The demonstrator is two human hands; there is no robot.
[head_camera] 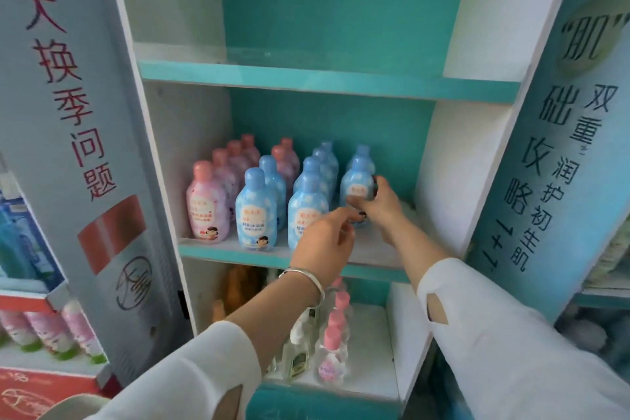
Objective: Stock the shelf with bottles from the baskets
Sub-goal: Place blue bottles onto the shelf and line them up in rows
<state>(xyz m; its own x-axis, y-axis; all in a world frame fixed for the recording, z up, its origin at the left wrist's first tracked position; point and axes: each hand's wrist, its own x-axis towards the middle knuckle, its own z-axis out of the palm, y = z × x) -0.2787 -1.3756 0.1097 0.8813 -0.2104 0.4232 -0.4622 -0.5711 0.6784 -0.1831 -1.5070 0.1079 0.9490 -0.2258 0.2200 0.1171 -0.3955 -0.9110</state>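
As my right hand (383, 203) curls its fingers round the blue bottle (354, 184), set upright heading the rightmost row on the middle shelf (221, 252): left hand (324, 242) beside, loosely curled, empty. Step: placement. Next, likely: release squarely, fetch another.

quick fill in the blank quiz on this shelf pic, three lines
1. The right hand grips a bottle with a ____ cap.
2. The clear bottles with pink caps stand on the shelf ____ the one that holds the gripped bottle.
3. The silver bracelet is on the ____ wrist.

Missing words: blue; below; left.
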